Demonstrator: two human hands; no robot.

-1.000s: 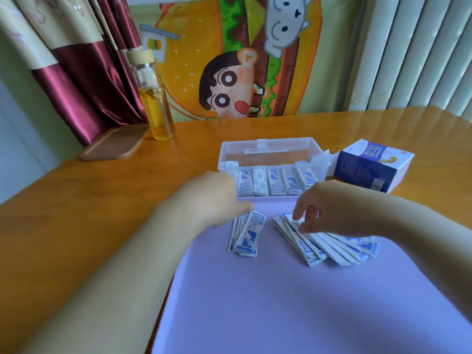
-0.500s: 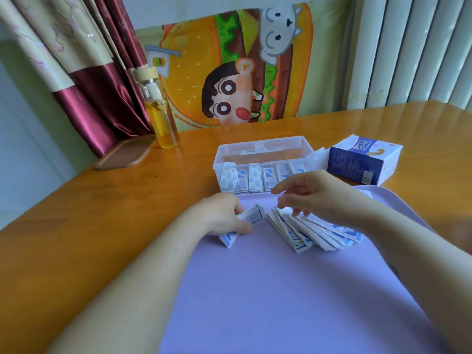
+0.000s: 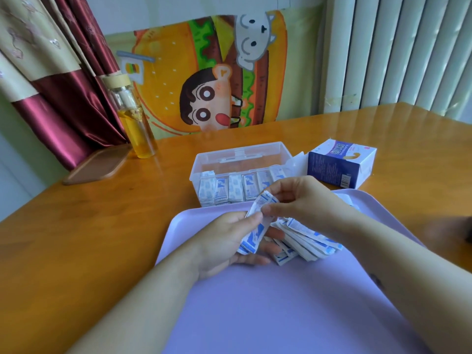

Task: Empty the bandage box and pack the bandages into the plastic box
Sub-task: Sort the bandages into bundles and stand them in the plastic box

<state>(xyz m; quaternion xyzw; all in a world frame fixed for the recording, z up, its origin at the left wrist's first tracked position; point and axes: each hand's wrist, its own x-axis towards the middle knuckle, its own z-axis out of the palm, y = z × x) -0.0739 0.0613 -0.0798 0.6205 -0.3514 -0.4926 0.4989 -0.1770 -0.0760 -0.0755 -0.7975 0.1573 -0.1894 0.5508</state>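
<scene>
Your left hand (image 3: 224, 241) holds a small bundle of bandages (image 3: 256, 226) just above the lavender tray (image 3: 255, 315), with the thumb on top and the fingers curled underneath. Your right hand (image 3: 304, 203) meets it at the bundle's upper end. Its thumb and forefinger pinch the wrappers there, so both hands are together on the same bundle. How many strips it holds is hard to tell from this angle.

Just to the right, partly under your right wrist, a fanned pile of loose bandages (image 3: 314, 241) lies on the tray. Beyond your hands, right against the tray's far edge, the clear plastic box (image 3: 204, 159) stands open on the wooden table (image 3: 102, 226). A row of packed bandages (image 3: 229, 187) stands upright along its near wall. The blue and white bandage box (image 3: 342, 164) lies just right of the plastic box, with a white flap open towards it.

At the far left, a glass bottle (image 3: 135, 123) of yellow liquid stands beside a brown wooden board (image 3: 97, 164), near the curtain (image 3: 63, 98).
</scene>
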